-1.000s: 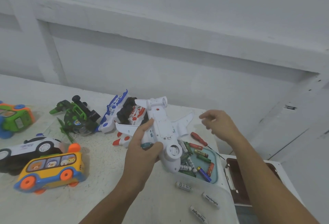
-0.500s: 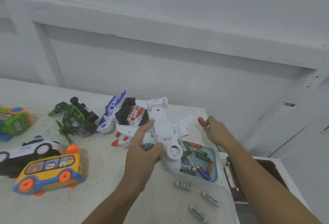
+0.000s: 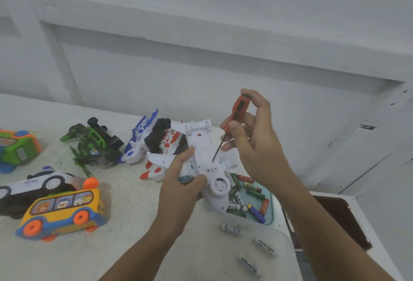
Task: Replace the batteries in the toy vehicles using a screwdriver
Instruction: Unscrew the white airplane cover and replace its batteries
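My left hand [image 3: 182,185] grips a white toy airplane [image 3: 204,157] turned belly up above the table. My right hand [image 3: 252,140] pinches a red-handled screwdriver [image 3: 239,109] held upright, its thin shaft slanting down so the tip touches the plane's underside near the battery cover. A teal tray [image 3: 269,207] of mixed used batteries [image 3: 250,188] lies just right of the plane. Three loose white batteries [image 3: 263,245] lie on the table in front of the tray.
Other toys crowd the left: a yellow bus [image 3: 63,212], a white police car [image 3: 38,183], a green truck [image 3: 16,148], a dark green vehicle [image 3: 93,144] and blue and red white toys [image 3: 143,137]. A white box [image 3: 348,216] with a dark opening stands at the right.
My right hand picked the screwdriver up from the table beside the tray, lifted it and brought its tip down to the plane's belly. My left hand kept holding the plane.
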Available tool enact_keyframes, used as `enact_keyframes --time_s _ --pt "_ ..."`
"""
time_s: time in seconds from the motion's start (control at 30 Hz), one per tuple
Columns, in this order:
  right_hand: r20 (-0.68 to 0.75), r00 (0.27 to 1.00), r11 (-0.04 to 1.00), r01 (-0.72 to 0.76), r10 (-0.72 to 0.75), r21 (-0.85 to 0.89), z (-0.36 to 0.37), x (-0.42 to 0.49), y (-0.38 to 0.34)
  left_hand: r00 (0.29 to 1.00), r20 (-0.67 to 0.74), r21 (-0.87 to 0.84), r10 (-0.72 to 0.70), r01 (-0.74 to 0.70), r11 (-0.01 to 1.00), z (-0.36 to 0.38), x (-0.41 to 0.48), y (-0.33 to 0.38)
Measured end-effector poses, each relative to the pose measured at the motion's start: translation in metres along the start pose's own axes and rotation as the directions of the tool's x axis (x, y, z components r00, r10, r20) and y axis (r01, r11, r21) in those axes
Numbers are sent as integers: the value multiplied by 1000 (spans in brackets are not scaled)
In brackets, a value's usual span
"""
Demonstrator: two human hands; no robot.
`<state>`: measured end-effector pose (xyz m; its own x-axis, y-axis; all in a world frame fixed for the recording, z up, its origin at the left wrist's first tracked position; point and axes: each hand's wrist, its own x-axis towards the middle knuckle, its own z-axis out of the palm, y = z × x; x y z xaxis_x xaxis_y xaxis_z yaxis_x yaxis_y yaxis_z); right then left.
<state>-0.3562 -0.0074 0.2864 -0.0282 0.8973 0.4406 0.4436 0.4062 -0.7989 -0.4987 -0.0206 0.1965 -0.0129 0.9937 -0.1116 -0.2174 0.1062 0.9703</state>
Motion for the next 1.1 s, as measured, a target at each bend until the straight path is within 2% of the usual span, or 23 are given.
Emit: enact_keyframes --time_s 0.13,0.53,0.83,0.93,1.03,1.1 --pt "32 999 998 -11 13 -57 8 -5 0 1000 -8 3 0 0 1000 -1 0 1" --pt "77 997 999 35 -34 -15 12 -12 2 1000 -25 -2 6 -6 1000 -5 2 2" --pt "33 988 987 148 -150 62 10 -10 0 1000 -10 -5 -19 19 1000 -4 2 1" --pt "56 974 974 221 -219 -51 7 -5 -3 1000 -9 18 -8 8 1000 -3 2 1" --pt "114 936 912 351 -334 -214 4 0 -6 1000 -4 7 -9 9 1000 -4 2 0" --pt "146 926 884 377 -349 -277 0 2 -8 1000 2 -4 -13 13 1000 -4 2 0"
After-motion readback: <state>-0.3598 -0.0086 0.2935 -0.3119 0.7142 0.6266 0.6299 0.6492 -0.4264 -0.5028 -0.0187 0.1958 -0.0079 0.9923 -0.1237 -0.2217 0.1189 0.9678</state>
